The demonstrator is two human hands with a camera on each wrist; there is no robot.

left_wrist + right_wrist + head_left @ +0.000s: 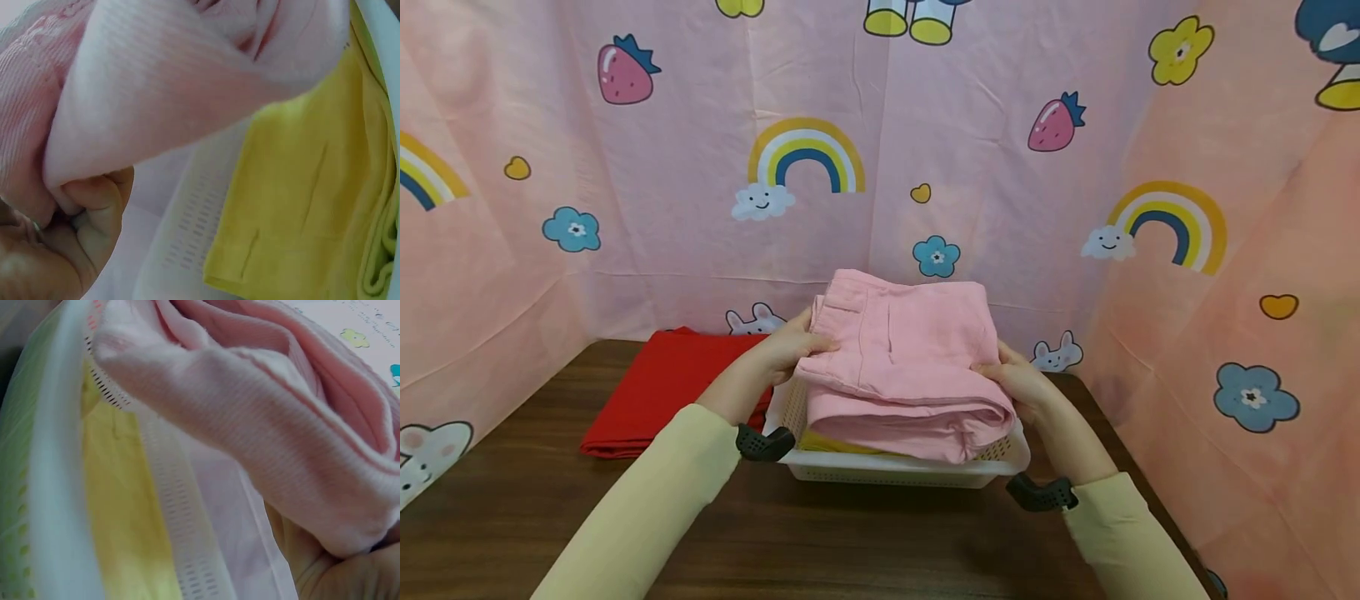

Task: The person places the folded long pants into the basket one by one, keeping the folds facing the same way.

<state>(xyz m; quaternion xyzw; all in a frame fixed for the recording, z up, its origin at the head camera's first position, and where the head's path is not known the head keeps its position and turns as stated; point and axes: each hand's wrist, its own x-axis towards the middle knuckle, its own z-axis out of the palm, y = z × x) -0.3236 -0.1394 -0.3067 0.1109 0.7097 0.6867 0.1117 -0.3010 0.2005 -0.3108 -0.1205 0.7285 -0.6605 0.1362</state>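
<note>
Folded pink trousers (917, 342), with a waistband and pocket seam showing, are held up by both hands over a white plastic basket (887, 477). My left hand (790, 343) grips their left edge, thumb on top and fingers beneath, as the left wrist view also shows. On the opposite edge my right hand (1018, 382) pinches the fabric the same way. Below the trousers, a folded yellow garment (300, 187) lies in the basket. The trousers hide most of the basket's inside in the head view; both wrist views show a gap between them and the yellow garment.
A folded red garment (662, 383) lies on the dark wooden table (880, 542), left of the basket and partly behind my left forearm. A pink patterned cloth (880, 100) hangs around the back and both sides of the table.
</note>
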